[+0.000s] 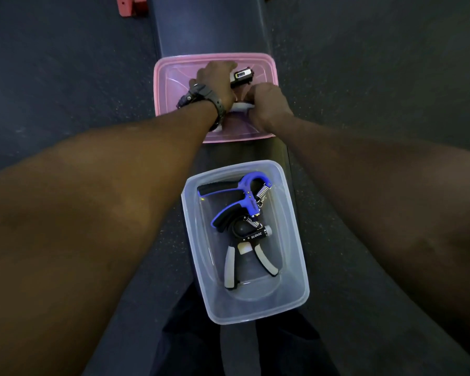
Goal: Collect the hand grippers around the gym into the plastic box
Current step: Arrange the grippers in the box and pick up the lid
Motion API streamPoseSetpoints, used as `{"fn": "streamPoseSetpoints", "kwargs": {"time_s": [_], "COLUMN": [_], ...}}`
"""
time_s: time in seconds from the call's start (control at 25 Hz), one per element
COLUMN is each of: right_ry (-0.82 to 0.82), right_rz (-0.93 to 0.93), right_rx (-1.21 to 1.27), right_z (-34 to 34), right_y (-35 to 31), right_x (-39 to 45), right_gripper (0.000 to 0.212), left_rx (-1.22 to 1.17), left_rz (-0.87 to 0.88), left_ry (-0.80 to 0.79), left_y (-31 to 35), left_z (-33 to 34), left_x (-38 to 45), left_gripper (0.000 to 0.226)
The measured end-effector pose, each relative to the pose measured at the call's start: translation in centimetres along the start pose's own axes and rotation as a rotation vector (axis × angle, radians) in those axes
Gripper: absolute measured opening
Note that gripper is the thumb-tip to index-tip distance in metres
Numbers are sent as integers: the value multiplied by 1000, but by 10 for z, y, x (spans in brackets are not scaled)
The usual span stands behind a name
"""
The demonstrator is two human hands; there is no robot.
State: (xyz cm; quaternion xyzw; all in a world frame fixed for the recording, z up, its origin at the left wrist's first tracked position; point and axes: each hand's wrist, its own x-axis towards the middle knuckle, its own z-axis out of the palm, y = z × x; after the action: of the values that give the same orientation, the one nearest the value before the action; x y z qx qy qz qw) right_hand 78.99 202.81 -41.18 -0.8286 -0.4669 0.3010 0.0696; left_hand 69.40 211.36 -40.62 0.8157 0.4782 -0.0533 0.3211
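**Two grippers boxed, a third in hand**

Blue hand gripper (238, 198) and black-grey hand gripper (248, 252) lying in clear plastic box (296, 267) on near tabletop (209, 28). Farther off, over pink lid (171, 77), left hand (215, 82) and right hand (267, 104) both closed on a white-handled gripper (242, 76).

Over the pink plastic lid (171, 77) on the dark padded bench (209, 31), my left hand (217, 82) and right hand (266, 104) close on a black-and-white hand gripper (242, 76), while the clear plastic box (291, 267) nearer me holds a blue-and-black hand gripper (239, 202) and a black-and-grey one (244, 248).

Two grippers (244, 221) in box (296, 267), lid (168, 85) behind.
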Motion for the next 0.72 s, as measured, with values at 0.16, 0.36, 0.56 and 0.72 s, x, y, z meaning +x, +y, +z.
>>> {"fn": "streamPoseSetpoints", "kwargs": {"time_s": [0.16, 0.36, 0.56, 0.72], "right_ry": [47, 59, 3, -3], "right_rz": [-82, -29, 123, 348], "right_rx": [31, 208, 598, 1111], "right_z": [-25, -60, -84, -83], "right_y": [0, -8, -28, -39], "right_x": [-19, -57, -120, -191], "right_gripper": [25, 30, 9, 13], "left_rx": [-23, -15, -113, -281], "left_rz": [54, 173, 243, 286], "left_ry": [35, 96, 137, 143], "left_y": [4, 15, 27, 38], "left_z": [-21, -49, -69, -68], "left_x": [-2, -24, -84, -167], "left_gripper": [53, 55, 52, 48]}}
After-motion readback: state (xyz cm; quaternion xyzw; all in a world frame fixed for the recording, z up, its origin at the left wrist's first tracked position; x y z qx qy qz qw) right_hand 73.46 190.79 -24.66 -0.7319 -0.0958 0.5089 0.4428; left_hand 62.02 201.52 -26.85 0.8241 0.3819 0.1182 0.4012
